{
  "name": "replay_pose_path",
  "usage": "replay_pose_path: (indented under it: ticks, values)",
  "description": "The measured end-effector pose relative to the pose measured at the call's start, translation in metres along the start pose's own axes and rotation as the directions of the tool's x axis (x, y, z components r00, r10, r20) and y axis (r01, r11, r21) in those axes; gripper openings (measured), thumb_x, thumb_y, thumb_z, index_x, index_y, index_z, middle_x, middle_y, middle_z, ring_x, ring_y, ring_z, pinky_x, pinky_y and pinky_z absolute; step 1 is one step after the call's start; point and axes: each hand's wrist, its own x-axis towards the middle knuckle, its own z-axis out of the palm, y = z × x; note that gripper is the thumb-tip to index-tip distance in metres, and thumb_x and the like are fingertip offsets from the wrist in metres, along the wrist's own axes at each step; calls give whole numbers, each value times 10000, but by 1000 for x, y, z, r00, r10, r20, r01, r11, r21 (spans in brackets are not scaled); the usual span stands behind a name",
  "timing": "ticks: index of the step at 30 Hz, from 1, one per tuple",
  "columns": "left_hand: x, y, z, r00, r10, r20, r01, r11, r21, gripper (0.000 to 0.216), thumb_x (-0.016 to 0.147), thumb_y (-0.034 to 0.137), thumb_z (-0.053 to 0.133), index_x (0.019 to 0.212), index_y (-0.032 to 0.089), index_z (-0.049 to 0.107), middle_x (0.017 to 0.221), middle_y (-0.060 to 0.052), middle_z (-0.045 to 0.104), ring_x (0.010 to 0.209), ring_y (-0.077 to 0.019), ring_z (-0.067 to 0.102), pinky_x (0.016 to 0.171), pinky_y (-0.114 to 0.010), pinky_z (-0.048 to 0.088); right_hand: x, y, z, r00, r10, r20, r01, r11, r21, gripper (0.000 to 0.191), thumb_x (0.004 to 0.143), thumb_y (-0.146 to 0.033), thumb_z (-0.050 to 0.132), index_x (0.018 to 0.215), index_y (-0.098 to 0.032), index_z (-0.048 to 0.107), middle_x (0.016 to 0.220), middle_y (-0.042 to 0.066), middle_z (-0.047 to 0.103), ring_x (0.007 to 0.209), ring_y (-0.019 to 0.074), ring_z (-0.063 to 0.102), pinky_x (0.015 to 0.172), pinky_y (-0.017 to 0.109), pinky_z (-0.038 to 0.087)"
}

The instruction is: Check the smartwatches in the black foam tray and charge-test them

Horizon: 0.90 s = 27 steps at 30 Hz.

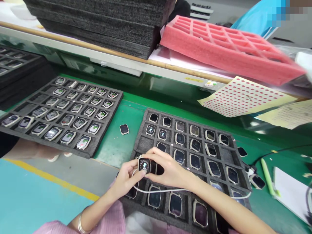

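Note:
My left hand (124,179) and my right hand (168,169) both grip a square smartwatch body (144,165), its lit screen facing up. A thin white cable (165,190) runs beneath my hands and across the dark foam tray (143,136) under them. That tray holds several rows of watch bodies with dark screens, and a few compartments show no watch. Two of these watches show small lit dials. My hands hide the tray's nearby compartments. A loose watch body (124,129) lies on the green mat (114,143), left of the tray.
A second foam tray (60,112) of lit watches sits at left, and another person's forearm (31,151) shows below it. Black foam stacks (97,22) and a pink foam tray (231,48) stand on the shelf behind. Two loose watches, a green pen and white paper lie at right.

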Motion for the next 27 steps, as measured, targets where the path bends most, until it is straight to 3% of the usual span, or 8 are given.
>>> replay_pose_path:
  ticks: [4, 7, 10, 19, 27]
  values:
    - [0, 1, 0, 1000, 26, -5, -26, 999, 24, 199, 817, 245, 635, 987, 142, 652, 642, 37, 500, 525, -65, 380, 531, -171, 354, -1, -1, 1, 1000, -18, 3, 18, 999, -32, 380, 821, -191, 610, 1191, -160, 530, 1041, 96, 542, 937, 200, 546, 815, 355, 502]
    - [1, 1, 0, 999, 49, 8, -49, 997, 52, 222, 818, 250, 628, 1005, 132, 649, 772, -17, 598, 689, -128, 515, 659, -215, 424, -2, -1, 2, 999, -45, -11, 45, 997, -64, 394, 832, -194, 597, 1215, -154, 513, 1044, 104, 546, 941, 206, 544, 816, 364, 505]
    - [1, 1, 0, 998, 64, 10, -65, 995, 81, 224, 820, 248, 623, 1007, 126, 646, 851, -45, 625, 790, -165, 543, 740, -249, 436, -2, 0, 3, 997, -69, -20, 67, 994, -87, 396, 838, -197, 591, 1220, -140, 506, 1049, 112, 545, 945, 208, 540, 816, 367, 507]
    - [1, 2, 0, 996, 87, 16, -88, 991, 99, 224, 826, 236, 615, 1025, 137, 642, 879, -47, 637, 820, -166, 551, 795, -260, 433, -3, 0, 3, 995, -92, -29, 88, 987, -133, 377, 839, -220, 600, 1195, -126, 517, 1053, 122, 549, 970, 220, 547, 829, 376, 509]
    - [0, 1, 1, 998, 60, 20, -62, 995, 79, 150, 823, 243, 612, 920, 129, 624, 852, -43, 623, 794, -164, 551, 761, -252, 431, -3, 1, 1, 995, -98, -19, 95, 988, -122, 385, 829, -223, 611, 1190, -133, 510, 1059, 119, 548, 981, 216, 543, 843, 379, 508]
